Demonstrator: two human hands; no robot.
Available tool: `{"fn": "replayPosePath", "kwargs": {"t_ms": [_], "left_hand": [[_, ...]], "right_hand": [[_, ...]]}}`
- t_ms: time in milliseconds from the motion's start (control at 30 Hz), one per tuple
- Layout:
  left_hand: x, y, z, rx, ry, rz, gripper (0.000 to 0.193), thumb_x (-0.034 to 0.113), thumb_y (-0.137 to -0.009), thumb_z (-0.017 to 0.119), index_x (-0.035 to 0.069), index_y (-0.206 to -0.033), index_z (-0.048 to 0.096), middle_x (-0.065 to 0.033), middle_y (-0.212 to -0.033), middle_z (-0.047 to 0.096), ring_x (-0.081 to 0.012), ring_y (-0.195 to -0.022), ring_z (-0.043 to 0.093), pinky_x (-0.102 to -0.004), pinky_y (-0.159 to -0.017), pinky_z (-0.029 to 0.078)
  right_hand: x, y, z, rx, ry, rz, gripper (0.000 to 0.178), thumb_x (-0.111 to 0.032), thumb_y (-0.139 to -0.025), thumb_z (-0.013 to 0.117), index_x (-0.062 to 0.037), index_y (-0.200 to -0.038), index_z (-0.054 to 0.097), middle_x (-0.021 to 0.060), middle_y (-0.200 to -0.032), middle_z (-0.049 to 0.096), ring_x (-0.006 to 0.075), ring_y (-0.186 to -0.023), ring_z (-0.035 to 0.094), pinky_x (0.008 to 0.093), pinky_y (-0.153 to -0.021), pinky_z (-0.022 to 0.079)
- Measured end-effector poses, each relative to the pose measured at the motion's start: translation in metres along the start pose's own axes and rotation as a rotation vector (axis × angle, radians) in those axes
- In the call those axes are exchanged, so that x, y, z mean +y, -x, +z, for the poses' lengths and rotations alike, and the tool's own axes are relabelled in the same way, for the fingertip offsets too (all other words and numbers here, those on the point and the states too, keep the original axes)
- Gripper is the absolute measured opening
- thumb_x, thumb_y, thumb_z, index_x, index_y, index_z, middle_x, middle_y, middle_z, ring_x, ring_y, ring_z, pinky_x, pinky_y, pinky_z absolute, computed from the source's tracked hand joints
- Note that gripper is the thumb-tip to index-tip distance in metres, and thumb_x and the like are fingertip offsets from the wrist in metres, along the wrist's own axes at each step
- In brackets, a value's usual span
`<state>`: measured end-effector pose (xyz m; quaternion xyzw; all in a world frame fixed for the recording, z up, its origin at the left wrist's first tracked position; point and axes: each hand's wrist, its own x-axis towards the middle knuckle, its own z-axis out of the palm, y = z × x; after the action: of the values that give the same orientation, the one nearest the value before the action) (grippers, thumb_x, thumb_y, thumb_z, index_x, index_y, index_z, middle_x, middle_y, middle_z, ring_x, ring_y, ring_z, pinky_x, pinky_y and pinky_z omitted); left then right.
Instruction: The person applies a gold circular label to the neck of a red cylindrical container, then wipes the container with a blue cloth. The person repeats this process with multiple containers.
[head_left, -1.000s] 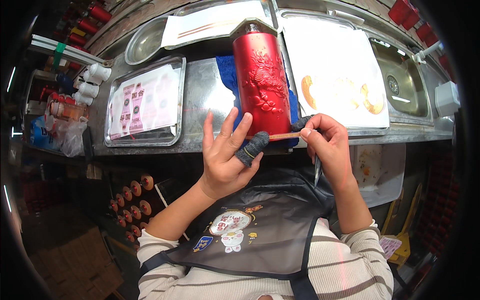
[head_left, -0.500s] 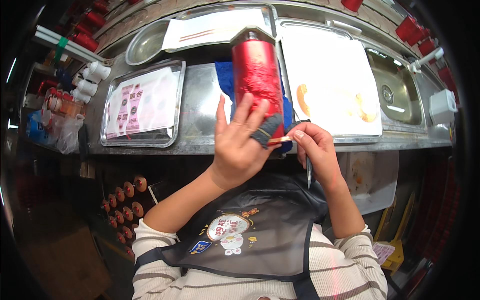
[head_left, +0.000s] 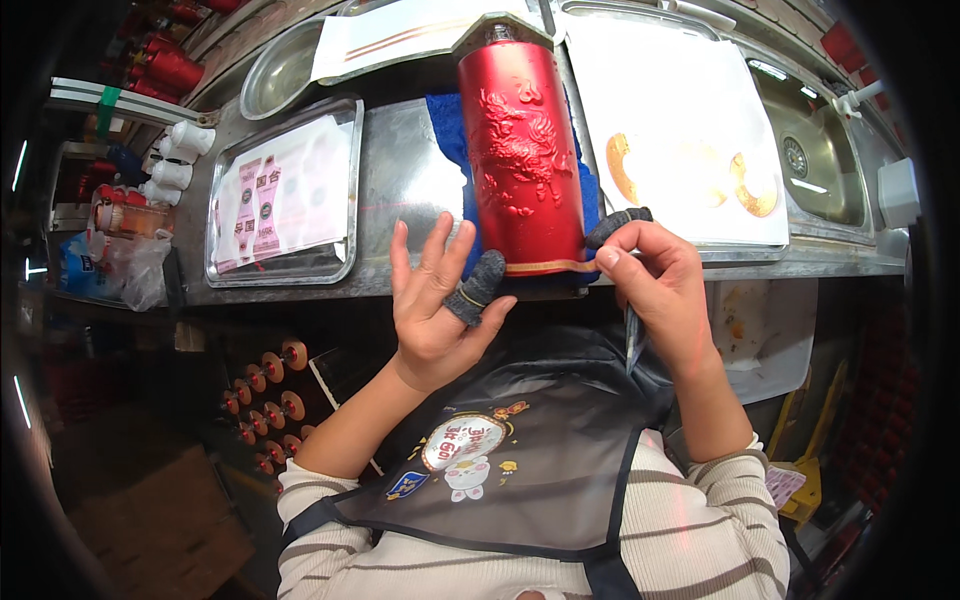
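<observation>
A red bottle (head_left: 525, 150) with a raised dragon-like relief lies on a blue cloth (head_left: 450, 135), its lower end toward me. Along that lower end runs a narrow gold strip (head_left: 548, 267). My right hand (head_left: 655, 285) pinches the strip's right end between thumb and fingers; a dark cloth sleeve covers one finger. A thin pointed metal tool (head_left: 632, 340) hangs from under the same hand. My left hand (head_left: 440, 310) is spread open at the bottle's lower left, its grey-sleeved finger beside the strip's left end. Whether that fingertip touches the bottle I cannot tell.
Left on the metal counter is a tray (head_left: 352, 235) with pink-and-white printed sheets. A white sheet (head_left: 690, 120) with gold curved pieces lies to the right, beside a sink (head_left: 825, 185). A metal bowl (head_left: 275, 85) and white paper (head_left: 400, 40) are behind.
My left hand has come off the bottle's face and moved left and down, fingers spread. The bottle's relief now shows plainly. My right hand has shifted slightly right, still pinching the strip.
</observation>
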<state>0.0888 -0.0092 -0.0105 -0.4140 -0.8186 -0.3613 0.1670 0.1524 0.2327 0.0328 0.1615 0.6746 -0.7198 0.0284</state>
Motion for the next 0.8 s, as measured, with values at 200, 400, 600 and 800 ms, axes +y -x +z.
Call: {"fn": "replayPosePath", "kwargs": {"t_ms": [200, 400, 600, 800], "left_hand": [[0.003, -0.021, -0.005, -0.07, -0.042, 0.131, 0.042, 0.008, -0.07, 0.086, -0.001, -0.109, 0.072, -0.0177, -0.143, 0.056, -0.0482, -0.133, 0.051, -0.0712, -0.11, 0.024], [0.019, -0.045, 0.0, -0.112, -0.13, 0.202, 0.013, 0.016, -0.07, 0.077, 0.009, -0.079, 0.07, -0.0046, -0.136, 0.065, -0.0499, -0.133, 0.05, -0.075, -0.108, 0.02], [0.027, -0.064, 0.02, -0.058, -0.149, 0.242, 0.021, 0.018, -0.068, 0.073, 0.004, -0.064, 0.058, -0.0124, -0.134, 0.065, -0.0487, -0.135, 0.048, -0.0785, -0.106, 0.023], [0.01, -0.035, 0.019, 0.061, 0.075, -0.025, 0.05, 0.02, -0.075, 0.085, 0.001, -0.118, 0.072, -0.0184, -0.14, 0.059, -0.0423, -0.138, 0.048, -0.0653, -0.113, 0.026]], "right_hand": [[0.01, -0.003, -0.002, 0.02, -0.004, 0.041, 0.017, -0.019, -0.094, 0.068, -0.004, -0.087, 0.064, -0.0041, -0.077, 0.059, 0.0007, -0.064, 0.05, 0.0185, -0.054, 0.039], [0.012, -0.007, -0.003, -0.007, 0.038, 0.069, 0.016, -0.018, -0.095, 0.067, -0.0044, -0.087, 0.064, -0.0055, -0.074, 0.058, 0.0003, -0.063, 0.049, 0.018, -0.053, 0.038], [0.025, -0.008, -0.008, -0.063, -0.067, -0.006, 0.013, -0.015, -0.1, 0.061, -0.004, -0.094, 0.065, -0.0055, -0.083, 0.059, 0.0, -0.071, 0.048, 0.0179, -0.061, 0.036], [0.005, 0.001, 0.005, -0.073, -0.02, -0.063, 0.027, -0.025, -0.105, 0.053, -0.0034, -0.093, 0.064, -0.0052, -0.068, 0.054, 0.0009, -0.053, 0.045, 0.0183, -0.048, 0.035]]}}
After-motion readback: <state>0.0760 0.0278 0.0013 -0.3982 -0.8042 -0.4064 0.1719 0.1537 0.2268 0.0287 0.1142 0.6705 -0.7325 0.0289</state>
